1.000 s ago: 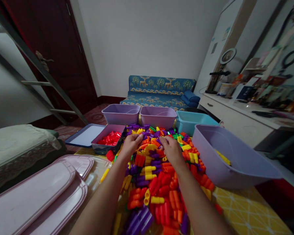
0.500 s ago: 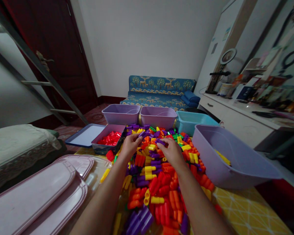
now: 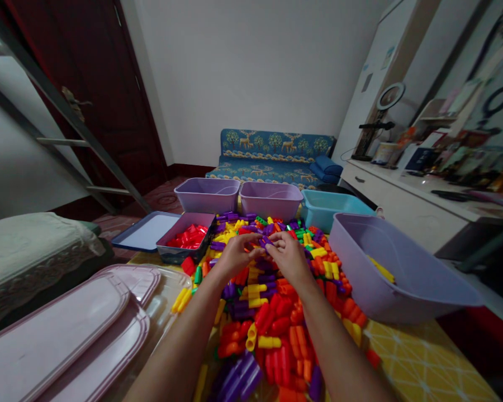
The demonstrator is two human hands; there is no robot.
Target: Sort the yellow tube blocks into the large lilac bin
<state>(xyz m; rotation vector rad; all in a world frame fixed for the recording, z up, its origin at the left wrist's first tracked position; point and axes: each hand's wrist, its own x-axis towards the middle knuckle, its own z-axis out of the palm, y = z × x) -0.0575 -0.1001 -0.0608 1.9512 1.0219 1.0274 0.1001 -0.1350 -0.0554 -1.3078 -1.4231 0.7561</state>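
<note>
Over the middle of a heap of plastic toy pieces [image 3: 276, 312] in red, orange, yellow, purple and green, both hands have come together. My left hand [image 3: 238, 254] has thumb and fingers closed at a purple toy piece [image 3: 265, 241]. From the other side my right hand [image 3: 288, 252] pinches purple plastic at the same spot. Whether this is one piece or two joined ones cannot be made out, as the fingertips cover part of it. Short tube shapes, some lying in side-by-side groups, make up the heap under my wrists.
A dark-sided box [image 3: 161, 249] of red pieces stands left of the heap. Two purple bins [image 3: 207, 195] and a turquoise bin [image 3: 335, 207] line the back. A large lilac bin [image 3: 360, 279] holding yellow pieces is at right. Pink lids [image 3: 58, 335] lie at left.
My hands have moved inward until they meet. The purple pieces they held apart are now together between the fingertips.
</note>
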